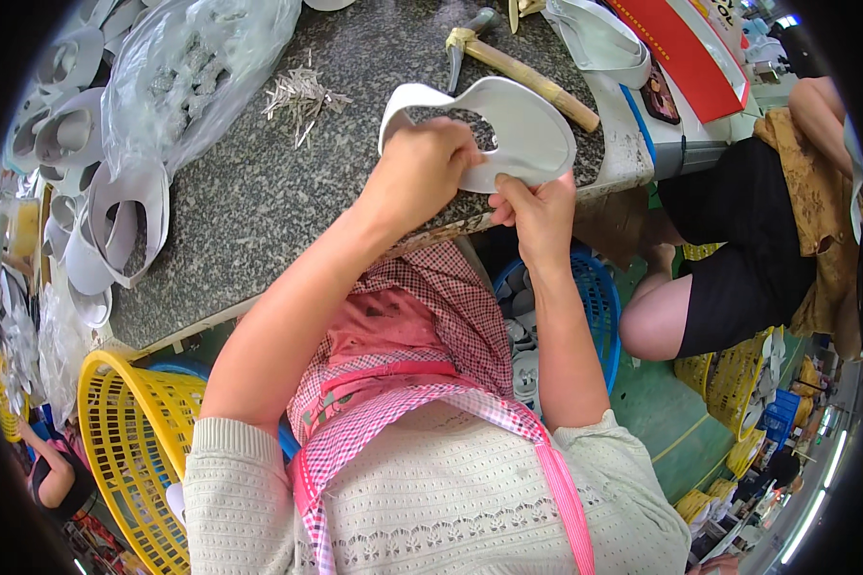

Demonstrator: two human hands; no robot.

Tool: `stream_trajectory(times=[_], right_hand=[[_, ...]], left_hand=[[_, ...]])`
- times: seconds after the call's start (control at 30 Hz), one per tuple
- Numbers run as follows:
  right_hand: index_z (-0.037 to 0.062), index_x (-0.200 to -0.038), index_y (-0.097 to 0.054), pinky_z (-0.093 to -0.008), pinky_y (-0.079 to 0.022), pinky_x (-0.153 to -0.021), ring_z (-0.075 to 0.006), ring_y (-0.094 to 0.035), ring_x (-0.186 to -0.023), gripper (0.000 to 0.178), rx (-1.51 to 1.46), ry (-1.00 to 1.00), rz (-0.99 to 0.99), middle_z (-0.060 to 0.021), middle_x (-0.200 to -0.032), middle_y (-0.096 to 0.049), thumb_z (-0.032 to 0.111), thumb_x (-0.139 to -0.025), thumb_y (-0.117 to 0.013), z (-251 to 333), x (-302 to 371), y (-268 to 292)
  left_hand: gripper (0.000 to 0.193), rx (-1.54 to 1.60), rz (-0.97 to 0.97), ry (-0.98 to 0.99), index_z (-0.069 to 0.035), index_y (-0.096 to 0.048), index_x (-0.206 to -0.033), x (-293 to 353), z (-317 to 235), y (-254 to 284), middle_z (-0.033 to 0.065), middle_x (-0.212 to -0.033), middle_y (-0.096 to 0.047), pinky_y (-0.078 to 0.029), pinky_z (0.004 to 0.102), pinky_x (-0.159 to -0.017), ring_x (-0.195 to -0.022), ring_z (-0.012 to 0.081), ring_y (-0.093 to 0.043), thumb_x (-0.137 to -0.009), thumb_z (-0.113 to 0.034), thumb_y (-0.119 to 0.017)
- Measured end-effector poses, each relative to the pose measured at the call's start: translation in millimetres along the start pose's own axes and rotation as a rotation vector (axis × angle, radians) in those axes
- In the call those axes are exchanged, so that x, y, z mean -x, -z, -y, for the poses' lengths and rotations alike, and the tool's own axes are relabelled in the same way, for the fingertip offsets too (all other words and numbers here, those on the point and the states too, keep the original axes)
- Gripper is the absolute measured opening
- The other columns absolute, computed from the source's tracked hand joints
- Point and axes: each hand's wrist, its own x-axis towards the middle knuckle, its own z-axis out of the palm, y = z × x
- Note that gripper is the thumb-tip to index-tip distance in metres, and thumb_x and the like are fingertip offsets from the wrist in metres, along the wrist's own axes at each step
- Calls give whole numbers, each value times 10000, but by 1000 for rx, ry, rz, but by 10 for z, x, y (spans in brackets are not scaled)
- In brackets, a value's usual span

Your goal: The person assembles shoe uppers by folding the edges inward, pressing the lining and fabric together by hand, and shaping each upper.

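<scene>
A white shoe upper (524,120), a curved piece with a large opening, is held over the near edge of the speckled stone table (230,206). My right hand (537,213) pinches its near right edge, thumb on top. My left hand (424,171) is closed at the left side of the opening, fingertips against its inner rim; whether they also hold something small is hidden. Just beyond the upper lies a hammer (527,79) with a wooden handle. A small heap of thin pale strips (302,96) sits to the left of it.
A clear plastic bag (197,81) of grey bits and several more white uppers (129,216) crowd the table's left side. Below stand a yellow basket (129,450) and a blue basket (599,311). At right sits a person in black shorts (738,259); a phone (660,96) lies nearby.
</scene>
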Motion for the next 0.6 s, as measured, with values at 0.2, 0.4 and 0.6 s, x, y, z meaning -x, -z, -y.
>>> stream_trajectory(times=[0.2, 0.4, 0.6], right_hand=[[-17, -1030, -428, -296, -469, -664, -217, -562, -775, 364, 384, 680, -224, -128, -941, -536, -55, -709, -596, -21, 214, 103], [43, -934, -505, -356, -418, -726, -278, -492, -821, 325, 628, 1239, -242, -114, -927, -503, -66, -647, -614, -97, 390, 45], [6, -981, -562, -402, -382, -832, -325, -469, -955, 340, 917, 817, 4, -147, -1010, -522, 42, -650, -629, -175, 371, -2]], left_hand=[[85, -73, -4, -82, -7, -616, -803, 28, -53, -40, 134, -802, -596, -474, 351, -634, -703, 298, -598, -759, -77, -594], [112, -226, 177, -92, -2, -608, -766, -128, -56, 25, 144, -793, -588, -450, 383, -679, -731, 318, -583, -737, -107, -586], [100, -189, 332, -190, 9, -593, -772, -176, -52, 84, 162, -821, -555, -443, 391, -680, -750, 319, -572, -748, -86, -575]])
